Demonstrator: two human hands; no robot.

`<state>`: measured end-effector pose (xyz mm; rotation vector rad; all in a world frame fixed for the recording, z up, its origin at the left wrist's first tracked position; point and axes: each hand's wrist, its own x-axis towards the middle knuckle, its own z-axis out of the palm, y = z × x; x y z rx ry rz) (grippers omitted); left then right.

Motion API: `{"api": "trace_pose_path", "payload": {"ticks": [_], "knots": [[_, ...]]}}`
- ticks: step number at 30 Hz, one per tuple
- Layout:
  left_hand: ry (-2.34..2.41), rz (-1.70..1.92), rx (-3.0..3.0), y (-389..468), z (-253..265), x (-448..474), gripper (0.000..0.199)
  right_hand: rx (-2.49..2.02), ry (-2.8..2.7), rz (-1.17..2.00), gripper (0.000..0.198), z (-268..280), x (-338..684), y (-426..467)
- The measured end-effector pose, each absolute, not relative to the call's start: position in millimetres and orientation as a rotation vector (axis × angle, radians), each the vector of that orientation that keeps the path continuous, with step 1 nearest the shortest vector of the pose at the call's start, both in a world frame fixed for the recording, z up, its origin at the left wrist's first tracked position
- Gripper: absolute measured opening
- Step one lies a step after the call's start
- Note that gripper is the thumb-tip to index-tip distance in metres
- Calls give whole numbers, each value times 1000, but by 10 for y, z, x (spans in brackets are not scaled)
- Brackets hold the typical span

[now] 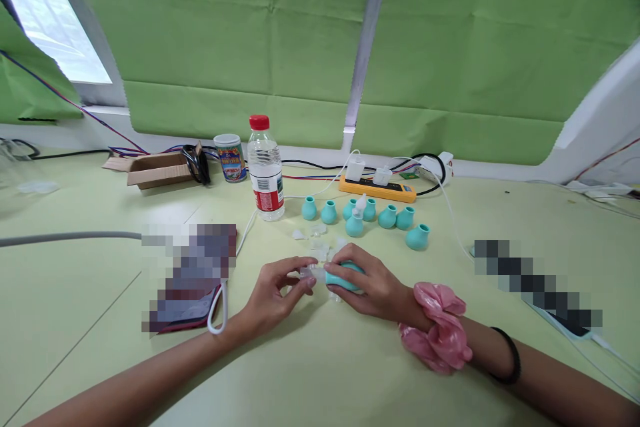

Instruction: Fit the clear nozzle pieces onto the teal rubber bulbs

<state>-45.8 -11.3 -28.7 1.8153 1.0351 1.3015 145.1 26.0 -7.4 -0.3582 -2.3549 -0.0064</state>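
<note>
My right hand (373, 283) is wrapped around a teal rubber bulb (345, 277) lying on its side, its neck towards the left. A translucent plastic nozzle (313, 273) meets the bulb's neck, and the thumb and fingertips of my left hand (274, 295) pinch it. How deep the nozzle sits in the neck is hidden by my fingers. Just beyond my hands lie several loose translucent plastic pieces (319, 231). Behind those, several teal bulbs (387, 216) stand with open necks. One bulb (355, 226) among them has a translucent nozzle (361, 204) in its neck.
A water bottle (266, 173) with a red cap stands behind, left of the bulbs, beside a can (231, 159) and an open cardboard box (163, 171). An orange power strip (377, 189) lies at the back. Phones (185, 313) with cables lie left and right.
</note>
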Motion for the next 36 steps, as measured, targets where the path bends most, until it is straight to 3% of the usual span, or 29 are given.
{"api": "trace_pose_path", "payload": {"ticks": [10,22,28,36], "knots": [[1139,1325,1966,-133,-177,-446,23,-582,-2146,631,25,0,1410,246],[1067,1413,2348,-190,-101,-423,21,-1005,-1848,1309,37,66,1349,202],[927,1458,2534,-199,-133,-447,31,-1063,-1694,1738,39,125,1361,199],[895,1399,2785,-258,-110,-455,33,-1025,-1642,1955,28,175,1378,195]]}}
